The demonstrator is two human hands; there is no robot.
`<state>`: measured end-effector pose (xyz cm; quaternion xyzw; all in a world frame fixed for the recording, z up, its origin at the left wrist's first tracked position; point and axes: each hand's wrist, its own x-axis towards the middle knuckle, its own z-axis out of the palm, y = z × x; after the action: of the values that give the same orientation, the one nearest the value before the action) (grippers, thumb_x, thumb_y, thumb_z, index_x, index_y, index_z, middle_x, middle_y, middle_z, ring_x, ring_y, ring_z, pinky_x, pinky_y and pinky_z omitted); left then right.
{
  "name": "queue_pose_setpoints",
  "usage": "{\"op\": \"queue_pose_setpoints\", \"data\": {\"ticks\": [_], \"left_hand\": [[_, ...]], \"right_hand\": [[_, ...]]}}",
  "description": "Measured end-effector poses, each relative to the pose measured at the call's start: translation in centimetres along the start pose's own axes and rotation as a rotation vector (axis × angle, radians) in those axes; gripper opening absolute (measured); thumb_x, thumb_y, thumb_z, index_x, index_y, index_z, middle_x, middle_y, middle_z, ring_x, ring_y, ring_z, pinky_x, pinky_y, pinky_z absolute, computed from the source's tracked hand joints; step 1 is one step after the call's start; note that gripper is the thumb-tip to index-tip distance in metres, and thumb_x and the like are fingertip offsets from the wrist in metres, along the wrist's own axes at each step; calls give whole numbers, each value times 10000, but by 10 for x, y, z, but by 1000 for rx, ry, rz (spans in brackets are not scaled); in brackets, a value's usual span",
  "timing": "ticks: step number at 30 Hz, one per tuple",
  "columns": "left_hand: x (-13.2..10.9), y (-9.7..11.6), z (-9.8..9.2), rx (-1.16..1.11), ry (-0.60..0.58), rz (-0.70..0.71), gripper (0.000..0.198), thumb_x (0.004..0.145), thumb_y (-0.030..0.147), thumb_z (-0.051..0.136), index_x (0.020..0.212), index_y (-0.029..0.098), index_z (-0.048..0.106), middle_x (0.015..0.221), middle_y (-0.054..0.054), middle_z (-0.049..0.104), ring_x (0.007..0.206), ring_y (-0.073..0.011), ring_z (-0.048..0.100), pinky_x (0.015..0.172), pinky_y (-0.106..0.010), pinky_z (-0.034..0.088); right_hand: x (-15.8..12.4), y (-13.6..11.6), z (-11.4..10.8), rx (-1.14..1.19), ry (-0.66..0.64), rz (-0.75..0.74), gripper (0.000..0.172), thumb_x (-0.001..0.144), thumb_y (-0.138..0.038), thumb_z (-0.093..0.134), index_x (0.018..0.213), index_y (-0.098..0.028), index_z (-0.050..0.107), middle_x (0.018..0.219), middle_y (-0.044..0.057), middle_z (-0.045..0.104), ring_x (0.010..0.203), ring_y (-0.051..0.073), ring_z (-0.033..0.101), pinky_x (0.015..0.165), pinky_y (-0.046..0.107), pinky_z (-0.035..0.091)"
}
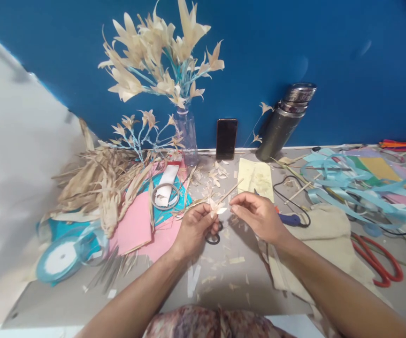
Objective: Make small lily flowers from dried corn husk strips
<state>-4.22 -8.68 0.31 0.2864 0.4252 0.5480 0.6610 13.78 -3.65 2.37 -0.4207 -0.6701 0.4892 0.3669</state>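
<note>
Both your hands hovered close together over the counter [231, 287]; your left hand [195, 228] had its fingers [206, 213] pinched on the base of a small husk flower [218, 207]; your right hand [259, 214] had its fingers closed on a petal tip, beside the thin stick [230, 191] that ran up from the bloom; small scissors [213, 238] seemed to hang from your left hand, though the view was poor there. The dry petals could tear if you tugged hard; the scissors might snag them; a slack pinch could drop the flower among the scraps [236, 259].
</note>
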Motion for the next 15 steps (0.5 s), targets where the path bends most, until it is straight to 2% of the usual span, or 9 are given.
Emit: {"op": "queue_pose_setpoints", "data": {"ticks": [5,9,12,15], "left_hand": [[0,2,0,-148,-31,-95,305,685,282,851,745,130,594,623,8,591,506,-68,501,483,-184,325],[-1,2,0,-209,-61,-144,297,678,245,852,708,123,583,612,6,589,499,-59,488,493,-185,336],[-1,0,0,-214,-57,-166,288,666,228,855,710,119,592,621,-1,608,491,-58,490,495,-188,344],[-1,-1,0,-238,-80,-176,259,679,214,839,706,117,600,621,-1,610,481,-57,482,492,-197,342]], "right_hand": [[3,-2,-7,-74,14,-15,103,840,-273,635,853,-179,675,752,24,681,637,146,599,584,253,459],[0,-6,3,-137,-17,-96,59,826,-234,630,798,-187,654,728,12,679,634,139,604,581,238,460],[-6,-5,13,-204,74,-166,38,814,-211,634,849,-196,635,726,-3,660,609,126,580,558,227,447],[-10,-1,20,-243,137,-213,136,797,-183,642,927,-204,609,716,-21,636,569,111,548,542,218,436]]}}
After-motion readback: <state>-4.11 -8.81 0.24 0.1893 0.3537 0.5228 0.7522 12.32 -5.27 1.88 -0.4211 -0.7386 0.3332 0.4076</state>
